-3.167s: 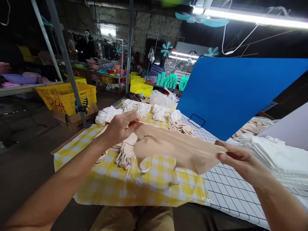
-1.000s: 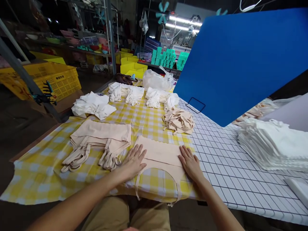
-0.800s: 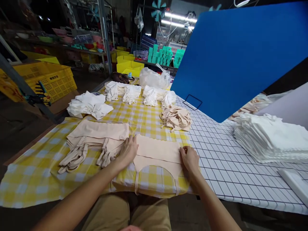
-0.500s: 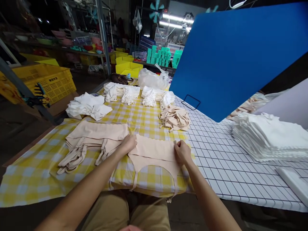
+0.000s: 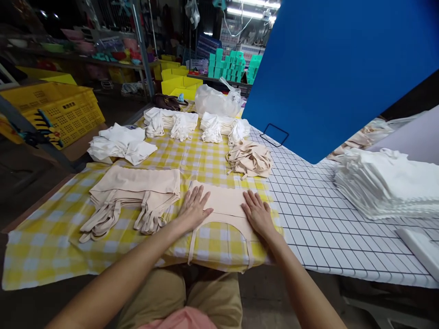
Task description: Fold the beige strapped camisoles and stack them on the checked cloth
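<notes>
A beige strappy garment [image 5: 224, 203] lies flat on the yellow checked cloth [image 5: 44, 240] at the table's near edge, its two straps hanging over the front. My left hand [image 5: 194, 211] presses flat on its left end, fingers spread. My right hand [image 5: 258, 214] lies flat on its right end. Just to the left sits a stack of the same beige garments [image 5: 137, 192] with straps trailing toward me.
A crumpled beige pile [image 5: 250, 160] and several white folded bundles [image 5: 185, 124] lie farther back. A tall stack of white fabric [image 5: 384, 183] rests on the white gridded table [image 5: 318, 228] at right. A blue board [image 5: 336, 68] leans behind. Yellow crates [image 5: 58, 109] stand at left.
The garment was held up stretched between both hands, then laid on the cloth. Both hands pinched its ends half a second ago and now rest flat with fingers spread.
</notes>
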A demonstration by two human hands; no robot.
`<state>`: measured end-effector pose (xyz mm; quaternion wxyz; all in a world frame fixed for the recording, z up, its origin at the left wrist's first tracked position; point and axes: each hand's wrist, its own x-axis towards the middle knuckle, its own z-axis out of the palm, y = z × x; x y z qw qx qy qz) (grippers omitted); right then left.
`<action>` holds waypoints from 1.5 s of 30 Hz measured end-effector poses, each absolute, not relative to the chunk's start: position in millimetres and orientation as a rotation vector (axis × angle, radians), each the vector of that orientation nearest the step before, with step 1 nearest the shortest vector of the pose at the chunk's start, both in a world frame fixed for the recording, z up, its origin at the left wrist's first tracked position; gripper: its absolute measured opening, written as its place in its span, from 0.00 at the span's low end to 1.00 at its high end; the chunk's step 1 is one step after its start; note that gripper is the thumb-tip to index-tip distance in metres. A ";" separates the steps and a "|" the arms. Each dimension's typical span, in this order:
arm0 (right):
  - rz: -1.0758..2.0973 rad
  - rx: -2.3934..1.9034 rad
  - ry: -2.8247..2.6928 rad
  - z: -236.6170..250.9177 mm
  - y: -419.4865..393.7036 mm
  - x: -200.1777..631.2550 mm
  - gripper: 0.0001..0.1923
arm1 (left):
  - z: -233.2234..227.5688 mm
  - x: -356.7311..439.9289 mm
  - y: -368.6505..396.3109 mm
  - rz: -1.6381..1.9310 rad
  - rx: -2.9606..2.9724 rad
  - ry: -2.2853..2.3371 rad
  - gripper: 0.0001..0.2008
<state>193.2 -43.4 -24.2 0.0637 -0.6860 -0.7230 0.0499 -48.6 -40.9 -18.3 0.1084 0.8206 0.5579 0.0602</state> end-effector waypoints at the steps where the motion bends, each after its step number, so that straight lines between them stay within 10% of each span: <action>1: 0.162 -2.113 -2.132 -22.7 -49.4 199.6 0.24 | -20.3 -49.4 -42.5 0.156 2.394 1.649 0.29; 8: 0.203 -1.821 -1.519 -12.6 -167.6 191.9 0.14 | -13.8 -23.9 -57.2 0.206 2.413 1.596 0.30; 19: 1.123 -1.593 -0.938 -70.1 -226.0 143.7 0.17 | -18.9 64.2 -106.7 0.146 2.491 1.111 0.39; 30: 0.392 -1.897 -1.920 -2.6 -268.7 195.9 0.21 | -32.0 62.3 -108.0 0.228 2.580 1.145 0.39; 45: 0.276 -1.882 -1.850 94.4 -214.4 238.3 0.14 | -24.3 58.4 -108.5 0.375 2.491 1.093 0.30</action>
